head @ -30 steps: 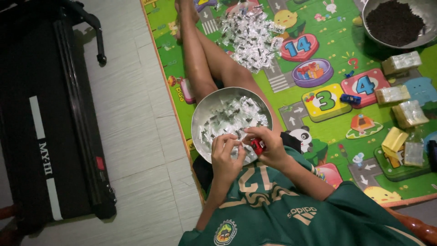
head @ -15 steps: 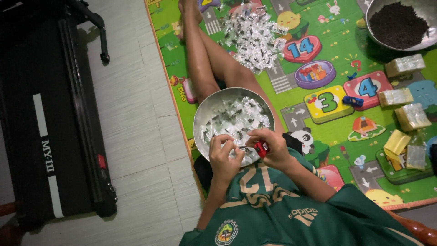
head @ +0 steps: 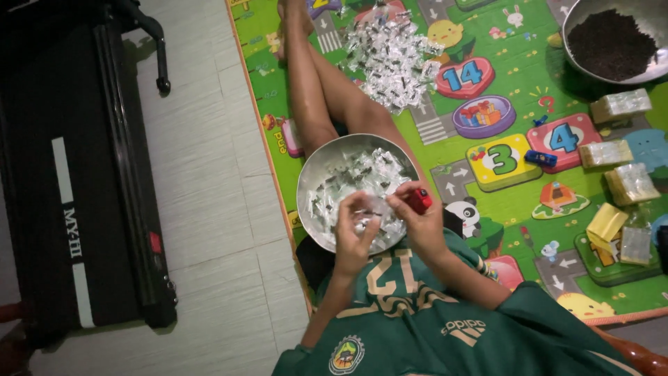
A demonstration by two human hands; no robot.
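A round metal bowl (head: 316, 174) rests on my lap, filled with several small clear plastic packets (head: 348, 177). Both hands hover over its near rim. My left hand (head: 355, 230) pinches one small clear packet between its fingertips. My right hand (head: 417, 216) grips a red lighter (head: 419, 200) and meets the same packet at its edge. My bare legs stretch away along the colourful play mat (head: 515, 202).
A heap of small clear packets (head: 393, 52) lies on the mat beyond my knees. A large metal bowl of dark brown grains (head: 612, 42) sits far right. Stacks of clear bags (head: 621, 104), a blue lighter (head: 541, 159) and a yellow box (head: 605, 223) lie right. A black treadmill (head: 69, 174) stands left.
Both hands stay over the bowl's near rim, working the packet with small finger movements. The red lighter remains in my right hand.
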